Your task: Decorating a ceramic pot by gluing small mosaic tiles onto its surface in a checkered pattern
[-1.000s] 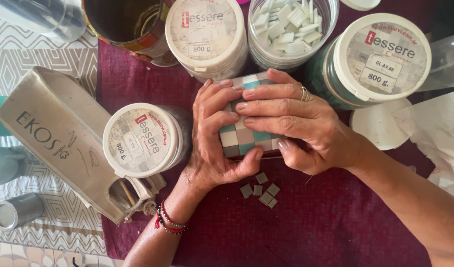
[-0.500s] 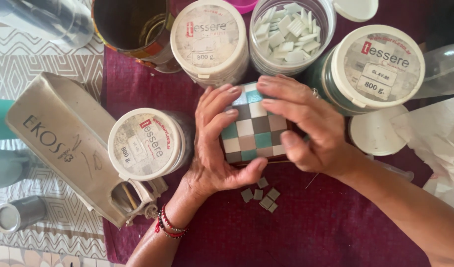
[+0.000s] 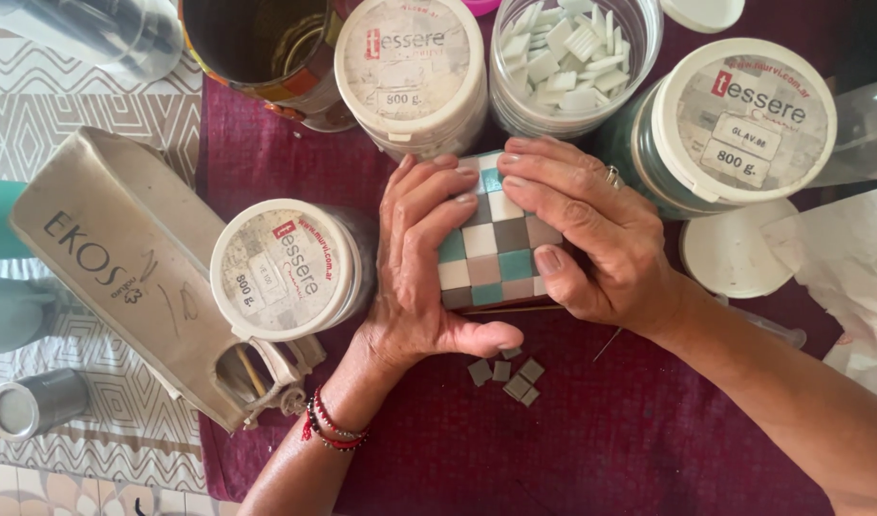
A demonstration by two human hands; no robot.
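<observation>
Fingers of both hands pressed flat on small square block covered in checkered mosaic tiles, teal, grey and white (image 3: 496, 244). Left hand (image 3: 415, 258) covers block's left side, fingers together and extended, fingertips (image 3: 462, 191) on top tiles, thumb tucked under near edge. Right hand (image 3: 591, 234) wraps right side and far edge, fingers close together and curved over tiles, thumb on right face. Both hands clamped on block, holding it between them. Red bead bracelets (image 3: 333, 427) on my left wrist, ring (image 3: 612, 175) on right hand.

Block sits mid-frame on dark red woven cloth (image 3: 601, 430). Just below left thumb, loose grey square tiles (image 3: 507, 373) lie in small cluster on cloth. Left of left hand, round plastic jar with white labelled lid (image 3: 286, 270), lying tilted, touching beige cardboard carton (image 3: 123, 268). Beyond block: second white-lidded jar (image 3: 410, 67), open clear jar full of white tiles (image 3: 572, 57), larger teal-filled jar with white lid (image 3: 739, 119) at right. Loose white round lid (image 3: 735, 253) beside right wrist. White crumpled paper (image 3: 854, 277) far right. Patterned grey-white tablecloth (image 3: 85, 124) under red cloth on left, small metal can (image 3: 32, 406) at lower left.
</observation>
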